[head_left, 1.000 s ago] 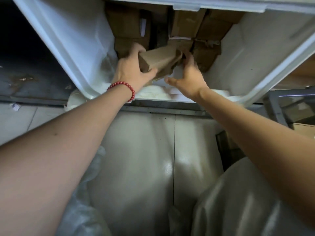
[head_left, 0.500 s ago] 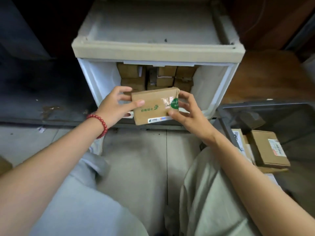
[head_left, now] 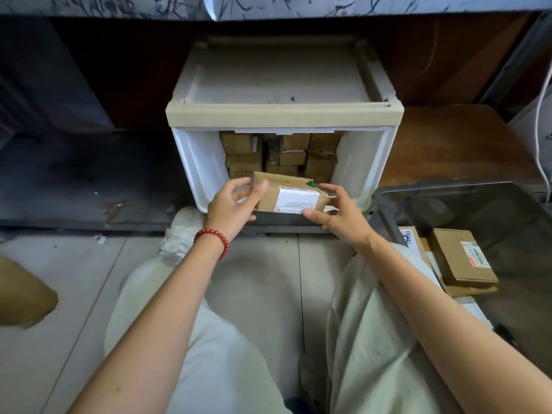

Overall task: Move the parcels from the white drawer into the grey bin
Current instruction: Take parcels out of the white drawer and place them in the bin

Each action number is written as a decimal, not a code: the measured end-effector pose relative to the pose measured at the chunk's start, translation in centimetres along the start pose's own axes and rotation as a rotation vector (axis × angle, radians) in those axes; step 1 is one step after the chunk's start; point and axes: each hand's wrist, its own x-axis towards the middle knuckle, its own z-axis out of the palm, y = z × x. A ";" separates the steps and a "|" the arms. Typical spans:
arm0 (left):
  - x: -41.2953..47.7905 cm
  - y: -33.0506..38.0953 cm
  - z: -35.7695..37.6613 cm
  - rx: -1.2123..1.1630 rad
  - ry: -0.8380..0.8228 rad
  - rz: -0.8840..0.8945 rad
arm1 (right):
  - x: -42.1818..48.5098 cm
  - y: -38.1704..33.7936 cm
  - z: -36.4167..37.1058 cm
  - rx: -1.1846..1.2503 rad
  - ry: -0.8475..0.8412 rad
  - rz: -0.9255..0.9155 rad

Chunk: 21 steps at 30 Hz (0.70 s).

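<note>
A brown cardboard parcel (head_left: pixel 288 194) with a white label and a green mark hangs just in front of the white drawer (head_left: pixel 197 168). My left hand (head_left: pixel 231 209), with a red bead bracelet on its wrist, grips the parcel's left end. My right hand (head_left: pixel 340 218) holds its right end, thumb underneath. Several more brown parcels (head_left: pixel 280 155) are stacked at the back of the drawer. The grey bin (head_left: pixel 478 201) stands to the right on the floor and holds flat cardboard parcels (head_left: pixel 461 255).
The drawer sits in a beige plastic cabinet (head_left: pixel 283 113) under a dark ledge. My knees in pale trousers and a white shoe (head_left: pixel 182 231) are on the tiled floor. A brown paper object (head_left: pixel 24 294) lies at the left edge.
Both hands lifted the parcel out of the drawer and turned it, so the white label now faces up. The view has pulled back and shows the whole cabinet and more of the bin.
</note>
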 end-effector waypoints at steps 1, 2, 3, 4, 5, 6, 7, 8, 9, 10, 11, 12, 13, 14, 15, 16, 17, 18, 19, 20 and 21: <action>0.0 0.0 0.0 -0.005 -0.004 0.012 | 0.1 0.1 0.2 0.008 0.020 0.011; -0.1 0.0 0.0 0.002 -0.010 0.033 | 0.2 0.2 0.4 0.016 0.032 0.023; -0.1 -0.1 0.0 0.025 -0.021 0.057 | 0.2 0.2 0.6 0.018 0.040 0.035; -0.1 -0.2 0.0 0.055 -0.039 0.081 | 0.3 0.3 0.7 0.011 0.045 0.046; -0.1 -0.4 -0.1 0.085 -0.064 0.101 | 0.3 0.4 0.8 -0.006 0.050 0.052; 0.0 -0.6 0.0 0.117 -0.086 0.116 | 0.4 0.4 0.9 -0.022 0.059 0.056; 0.1 -0.8 0.0 0.154 -0.097 0.128 | 0.5 0.5 1.0 -0.033 0.073 0.059; 0.2 -1.0 0.1 0.191 -0.095 0.139 | 0.6 0.5 1.0 -0.035 0.093 0.059; 0.3 -1.2 0.3 0.218 -0.083 0.146 | 0.6 0.4 0.9 -0.030 0.112 0.054; 0.4 -1.2 0.6 0.231 -0.067 0.153 | 0.6 0.3 0.9 -0.022 0.123 0.039; 0.5 -1.1 0.8 0.230 -0.047 0.161 | 0.6 0.2 0.9 -0.013 0.125 0.015; 0.5 -0.9 1.1 0.217 -0.024 0.172 | 0.6 0.0 0.8 -0.005 0.120 -0.009; 0.6 -0.7 1.4 0.190 -0.001 0.188 | 0.6 -0.1 0.7 0.003 0.113 -0.024; 0.7 -0.4 1.6 0.154 0.011 0.212 | 0.5 -0.2 0.6 0.017 0.106 -0.027; 0.8 0.0 1.9 0.120 0.008 0.236 | 0.3 -0.5 0.3 0.036 0.102 -0.026; 1.0 0.4 2.3 0.093 -0.008 0.255 | 0.0 -0.8 -0.2 0.059 0.103 -0.030; 1.2 0.9 2.8 0.075 -0.029 0.268 | -0.3 -1.0 -1.0 0.079 0.111 -0.039; 1.4 1.5 3.5 0.063 -0.050 0.281 | -0.6 -1.1 -1.9 0.091 0.128 -0.052; 1.6 2.1 4.4 0.054 -0.070 0.298 | -1.0 -1.1 -3.0 0.094 0.155 -0.063; 1.7 2.7 5.6 0.046 -0.091 0.316 | -1.5 -1.0 -4.2 0.097 0.190 -0.067; 1.8 3.2 7.0 0.036 -0.112 0.332 | -2.0 -0.8 -5.6 0.107 0.231 -0.064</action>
